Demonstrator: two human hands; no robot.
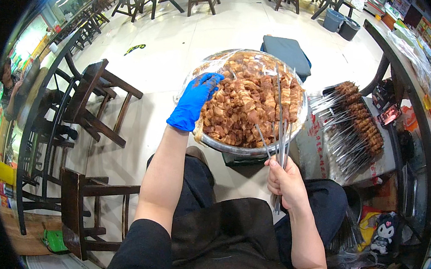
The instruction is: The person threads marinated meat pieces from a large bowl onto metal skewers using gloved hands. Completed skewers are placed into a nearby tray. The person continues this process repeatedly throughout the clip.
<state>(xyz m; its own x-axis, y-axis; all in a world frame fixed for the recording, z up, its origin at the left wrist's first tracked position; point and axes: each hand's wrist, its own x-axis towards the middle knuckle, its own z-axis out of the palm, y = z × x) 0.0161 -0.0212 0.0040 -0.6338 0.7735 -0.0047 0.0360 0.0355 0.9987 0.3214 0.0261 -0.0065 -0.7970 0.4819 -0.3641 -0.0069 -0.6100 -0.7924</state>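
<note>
A round metal basin (233,148) heaped with cut marinated meat (229,112) stands before me, its far part covered by clear plastic film (222,60). My left hand (198,100), in a blue glove, rests at the left side of the meat; whether its fingers hold a piece is hidden. My bare right hand (284,179) grips several metal skewers (281,140) near the basin's front rim. Some of these skewers reach up over the meat, and threaded meat lies around their upper parts at the basin's right side.
To the right, many loaded meat skewers (358,127) lie in a pile on a low box (386,164). Wooden stools (108,125) stand at the left. A dark blue padded case (286,54) sits behind the basin. A table edge (409,70) curves along the right; a person sits far left.
</note>
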